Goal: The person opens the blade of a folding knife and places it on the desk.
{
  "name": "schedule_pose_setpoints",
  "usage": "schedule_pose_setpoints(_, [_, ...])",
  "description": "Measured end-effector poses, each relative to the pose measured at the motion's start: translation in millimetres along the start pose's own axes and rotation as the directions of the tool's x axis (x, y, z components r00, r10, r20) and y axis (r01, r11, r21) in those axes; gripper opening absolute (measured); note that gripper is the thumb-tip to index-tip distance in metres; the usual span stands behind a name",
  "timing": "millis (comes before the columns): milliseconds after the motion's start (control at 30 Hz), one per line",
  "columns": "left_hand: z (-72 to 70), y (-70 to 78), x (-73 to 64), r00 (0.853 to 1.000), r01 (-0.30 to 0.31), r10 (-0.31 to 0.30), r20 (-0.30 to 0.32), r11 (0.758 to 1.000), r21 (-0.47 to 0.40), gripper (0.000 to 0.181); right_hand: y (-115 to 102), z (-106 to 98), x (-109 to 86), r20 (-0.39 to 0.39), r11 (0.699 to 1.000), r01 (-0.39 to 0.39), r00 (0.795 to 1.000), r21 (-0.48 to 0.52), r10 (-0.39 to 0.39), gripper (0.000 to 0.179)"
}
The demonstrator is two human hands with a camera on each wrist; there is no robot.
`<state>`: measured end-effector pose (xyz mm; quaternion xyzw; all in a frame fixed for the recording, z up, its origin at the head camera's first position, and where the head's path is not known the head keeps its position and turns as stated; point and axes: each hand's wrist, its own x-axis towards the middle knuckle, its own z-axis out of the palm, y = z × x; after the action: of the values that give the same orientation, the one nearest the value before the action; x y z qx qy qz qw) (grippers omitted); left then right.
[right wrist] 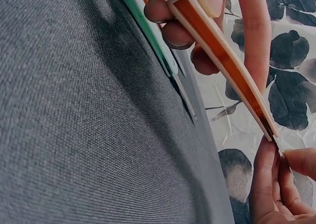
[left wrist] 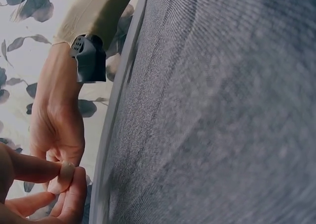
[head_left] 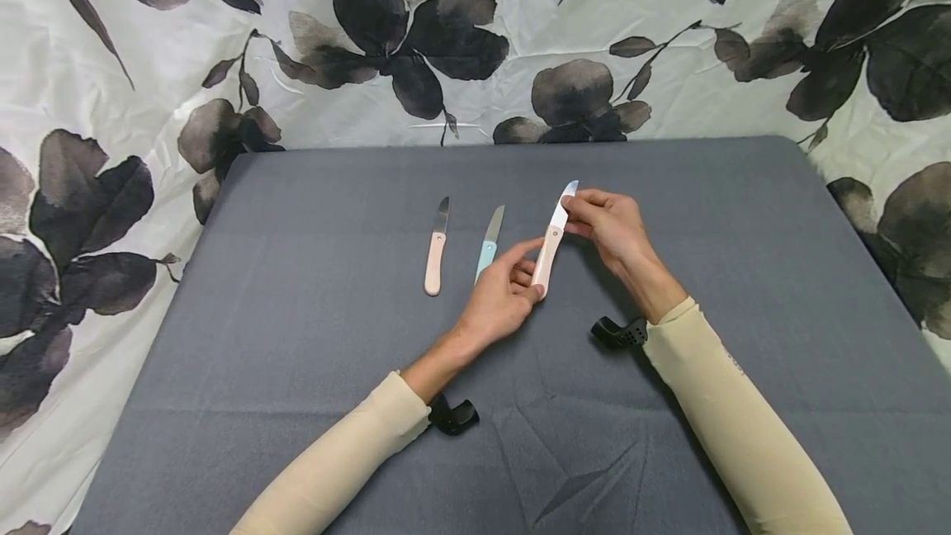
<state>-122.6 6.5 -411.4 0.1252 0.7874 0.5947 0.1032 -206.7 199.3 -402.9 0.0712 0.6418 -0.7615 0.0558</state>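
Observation:
A folding knife with a pale pink handle (head_left: 547, 261) is held above the table between both hands, blade unfolded and tilted up to the right. My left hand (head_left: 501, 294) pinches the lower end of the handle between thumb and fingers. My right hand (head_left: 611, 229) pinches the blade near its tip. In the right wrist view the handle's long slot (right wrist: 222, 58) shows orange-brown inside. The left wrist view shows only the handle's butt end (left wrist: 65, 173) between the left fingertips. A blue-green-handled knife (head_left: 490, 239) lies beside my left hand, its handle partly hidden.
Another pink-handled knife (head_left: 436, 250) lies unfolded on the grey cloth-covered table (head_left: 297, 337), left of the blue-green one. Black wrist mounts (head_left: 455, 417) stick out below both sleeves. A white floral sheet (head_left: 520, 31) hangs behind the table's far edge.

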Motion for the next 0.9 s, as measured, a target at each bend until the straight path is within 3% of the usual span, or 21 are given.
schedule_pose_setpoints(333, [5.2,0.3,-2.8,0.998,-0.020,0.014,0.059,0.994,0.108,0.078,7.0,-7.4,-1.8,0.015,0.996,-0.020,1.000,-0.082,0.021,0.025])
schedule_pose_setpoints(467, [6.9,0.9,-2.6,0.997,-0.038,0.027,0.071,0.987,0.158,0.079,8.9,-9.8,-3.0,0.010,0.985,0.024,1.000,-0.174,-0.023,0.042])
schedule_pose_setpoints(600, [9.1,1.8,-2.8,0.996,-0.069,0.054,0.066,0.966,0.249,0.074,9.2,-10.2,-4.3,0.010,0.954,0.081,0.997,-0.290,-0.082,0.052])
schedule_pose_setpoints(767, [11.7,2.0,-3.9,0.996,-0.094,0.081,0.048,0.915,0.393,0.069,7.6,-8.9,-6.5,0.036,0.912,0.107,0.994,-0.395,-0.101,0.048])
schedule_pose_setpoints(900, [13.0,3.8,-5.4,0.997,-0.075,0.055,0.058,0.896,0.438,0.068,7.2,-9.5,-7.1,0.062,0.858,0.122,0.992,-0.499,-0.105,0.046])
